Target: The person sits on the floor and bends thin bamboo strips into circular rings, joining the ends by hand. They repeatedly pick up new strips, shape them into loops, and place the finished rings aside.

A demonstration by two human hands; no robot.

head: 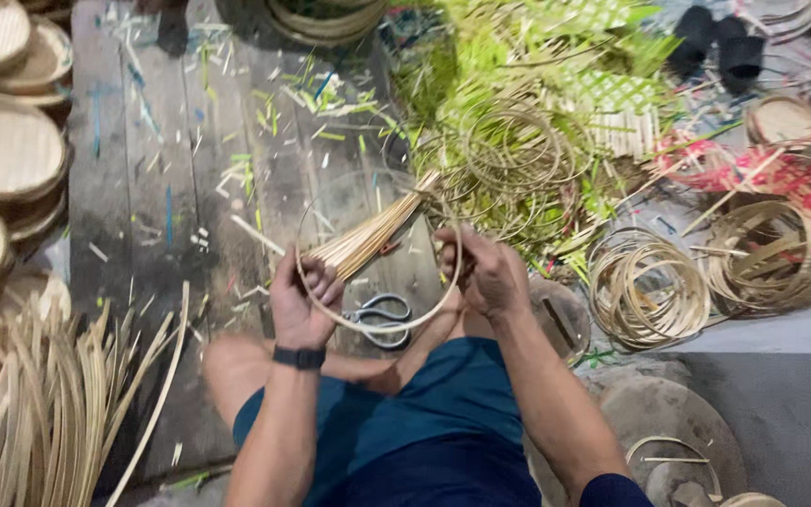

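The left hand (300,299) has its fingers (323,282) curled tight around the near ends of a bundle of thin bamboo splints (368,237), and they also press the left side of a thin bamboo hoop (382,327) against that bundle. The bundle slants up and to the right, its far tips reaching the hoop's far edge. The right hand (488,272) pinches the hoop's right side, fingers pressed together around the strip. The hoop hangs in the air between both hands, above the person's knees.

Directly under the hoop's near arc, a pair of scissors (379,314) lies on the wooden plank floor (152,207), just beyond the knees. The floor to the far left of the hands is open boards littered with small green and pale offcuts.

At the left edge stand stacks of round woven trays (2,150); near left, a sheaf of long bamboo strips (39,404) fans upward. To the right lie coils of bamboo rings (645,286), close to the right forearm, and beyond the hands a heap of green strips and loose hoops (518,141) crowds the far side.
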